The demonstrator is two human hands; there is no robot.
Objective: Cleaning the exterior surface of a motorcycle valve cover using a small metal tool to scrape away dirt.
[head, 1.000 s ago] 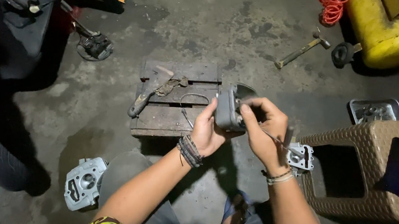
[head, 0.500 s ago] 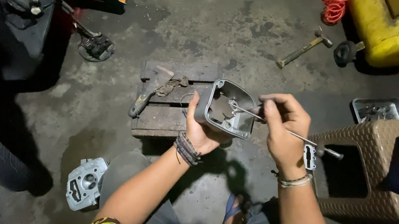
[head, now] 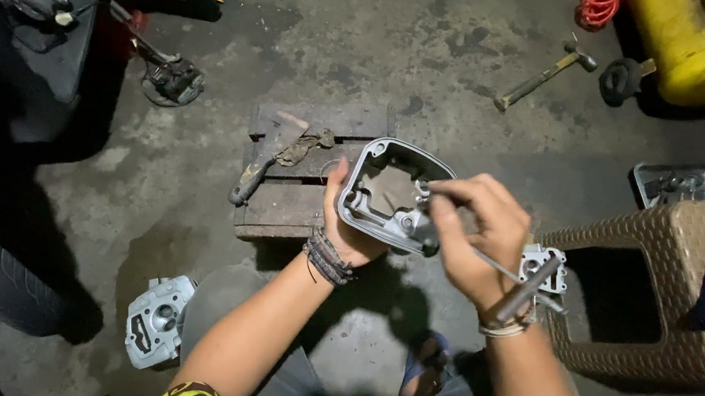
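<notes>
My left hand [head: 347, 225] holds a grey metal engine cover [head: 389, 196] from below, its hollow side turned up toward me. My right hand [head: 479, 235] grips a thin T-handle tool [head: 516, 281], its tip set inside the cover near a small metal fitting. The tool's shaft and crossbar stick out past my right wrist. Both hands are above a small wooden block [head: 301, 173] on the concrete floor.
A dirty tool with a rag [head: 271, 163] lies on the block. A cylinder head [head: 157, 320] sits by my left knee, a small metal part [head: 543, 264] beside a woven stool [head: 675, 295]. A metal tray [head: 686, 183], hammer [head: 546, 72], yellow machine [head: 700, 40] and motorcycle [head: 19, 45] surround me.
My left hand turned the cover from edge-on to hollow side up. My right hand brought the T-handle tool into the cover and shifted slightly lower.
</notes>
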